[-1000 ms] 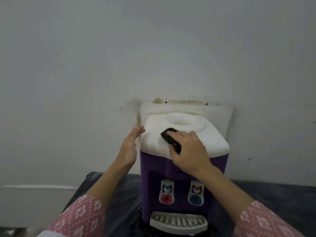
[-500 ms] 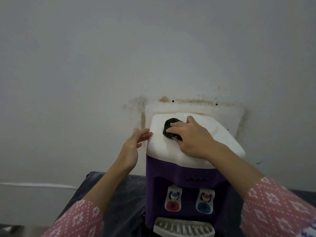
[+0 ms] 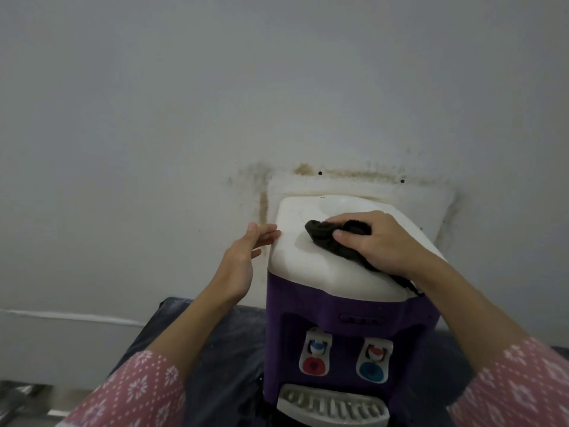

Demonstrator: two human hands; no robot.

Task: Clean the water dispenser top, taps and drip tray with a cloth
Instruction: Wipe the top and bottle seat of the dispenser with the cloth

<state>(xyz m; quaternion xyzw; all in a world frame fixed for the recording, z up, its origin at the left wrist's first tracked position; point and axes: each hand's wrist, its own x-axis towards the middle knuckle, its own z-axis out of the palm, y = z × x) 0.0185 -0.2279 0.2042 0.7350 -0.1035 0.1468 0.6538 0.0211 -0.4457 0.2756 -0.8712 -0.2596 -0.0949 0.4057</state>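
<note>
right hand (image 3: 381, 241): fingers clamped on dark cloth (image 3: 332, 241), pressing it on white dispenser top (image 3: 308, 272) | left hand (image 3: 243, 260): fingers straight, apparently touching top's left edge | taps (image 3: 317, 352), drip tray (image 3: 332, 408) near, below

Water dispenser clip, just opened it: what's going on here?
A person is wiping the white top of a purple water dispenser. The right hand holds a dark cloth pressed on the top, near its round recess. The left hand is open, fingertips touching the top's left edge. The two taps and the drip tray below are not being touched at this moment.
</note>
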